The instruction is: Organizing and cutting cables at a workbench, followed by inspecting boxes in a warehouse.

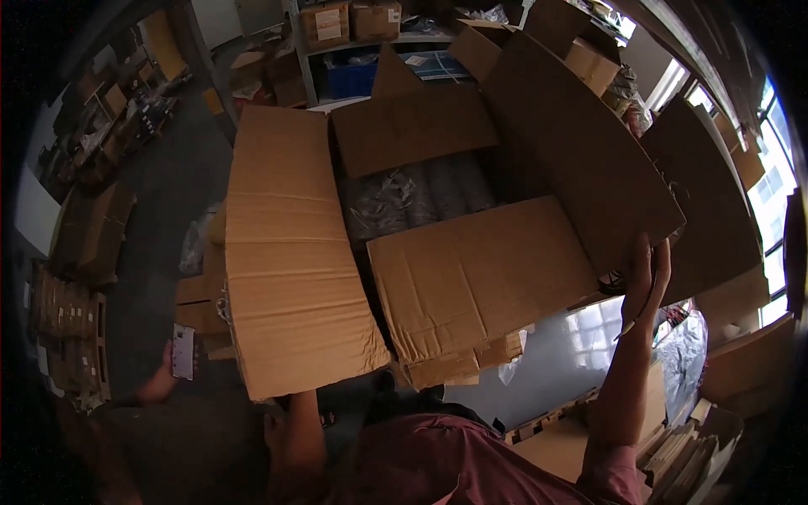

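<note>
Cardboard fills the middle of the view: a large open box (pixel 471 278) stands just in front of the person, its four flaps spread wide. The right hand (pixel 646 282) is raised with its fingers (pixel 661 261) curled over the lower edge of the right flap (pixel 581 151), gripping it. The left hand is hidden beneath the long left flap (pixel 290 252), where the forearm (pixel 303 429) passes under the cardboard, so I cannot tell whether it is spread or closed. The two hands are well apart. Inside the box lie grey plastic-wrapped bundles (pixel 421 198). At lower left another person's hand (pixel 164 374) holds a small phone (pixel 183 352). Shelves with more cartons (pixel 349 21) stand behind.
</note>
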`<state>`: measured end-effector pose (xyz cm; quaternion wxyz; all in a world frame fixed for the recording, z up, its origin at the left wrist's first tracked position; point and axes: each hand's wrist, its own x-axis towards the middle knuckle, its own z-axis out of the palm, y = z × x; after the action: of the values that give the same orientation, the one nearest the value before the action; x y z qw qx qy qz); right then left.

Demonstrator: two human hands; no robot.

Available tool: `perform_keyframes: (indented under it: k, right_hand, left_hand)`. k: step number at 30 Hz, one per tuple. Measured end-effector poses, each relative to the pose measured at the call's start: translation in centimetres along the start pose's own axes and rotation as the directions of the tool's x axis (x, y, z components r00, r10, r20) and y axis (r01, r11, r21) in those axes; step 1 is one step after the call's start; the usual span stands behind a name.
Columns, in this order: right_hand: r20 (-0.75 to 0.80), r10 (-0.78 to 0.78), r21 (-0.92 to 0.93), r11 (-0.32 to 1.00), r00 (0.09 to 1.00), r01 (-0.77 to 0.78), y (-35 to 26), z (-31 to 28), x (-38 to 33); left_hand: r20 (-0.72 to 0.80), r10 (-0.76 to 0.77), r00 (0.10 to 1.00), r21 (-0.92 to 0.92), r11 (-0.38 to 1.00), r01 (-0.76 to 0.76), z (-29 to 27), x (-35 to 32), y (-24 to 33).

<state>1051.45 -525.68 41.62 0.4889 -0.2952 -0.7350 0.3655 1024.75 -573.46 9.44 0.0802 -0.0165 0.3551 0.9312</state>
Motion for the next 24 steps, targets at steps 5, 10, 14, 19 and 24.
perform_keyframes:
  k: [5,10,14,19,24]
  right_hand:
    - [-0.019,0.067,0.074,0.995,0.998,-0.065,0.9,-0.7,0.5]
    - [-0.054,0.128,0.102,0.987,0.990,-0.122,1.2,0.0,0.4]
    - [-0.083,0.142,0.153,0.980,0.986,-0.128,3.7,-0.5,0.9]
    - [0.012,0.150,0.384,0.912,0.989,-0.143,3.6,0.0,1.5]
    - [0.101,0.154,0.337,0.924,0.983,-0.179,4.0,-2.3,1.2]
  left_hand:
    - [-0.235,0.208,0.949,0.299,0.945,-0.133,6.0,1.0,8.8]
    - [0.323,0.635,0.702,0.684,0.356,-0.637,20.7,-2.8,18.1]
    - [0.764,-0.076,0.641,0.645,0.121,-0.755,38.4,-4.5,14.0]
    - [0.257,-0.640,0.724,0.784,-0.301,-0.544,42.6,-1.4,6.9]
    - [0.529,-0.413,0.741,0.842,0.144,-0.521,44.1,-4.8,9.9]
